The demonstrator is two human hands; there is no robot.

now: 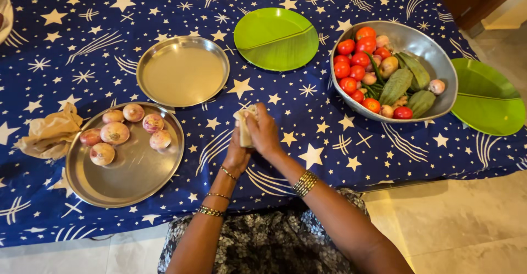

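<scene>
Standing right next to the table (66,21) here. Both hands are together over the near-middle of the table, just in from the near edge. The left hand (237,154) cups a pale cloth (245,127) from below and the right hand (262,132) closes over it from the top, so it looks like they're wiping something inside it. Can't see what's in there, the cloth and fingers hide it.

On the plate (132,181) at the near left sit six onions (115,133), spread apart. A crumpled brown rag (50,134) lies just beside that plate, by the left edge. An empty steel plate (183,71) sits further back, a green plate (276,38) behind that, and the bowl (422,46) of tomatoes (355,60) and green veg is on the right, with a second green plate (486,98) tucked under its far side.

If you ask me, the trick is to turn whatever's in the cloth with the bottom hand while the top one rubs, not just squeeze. I'd also keep it low over the table so a slip doesn't roll off the near edge.
</scene>
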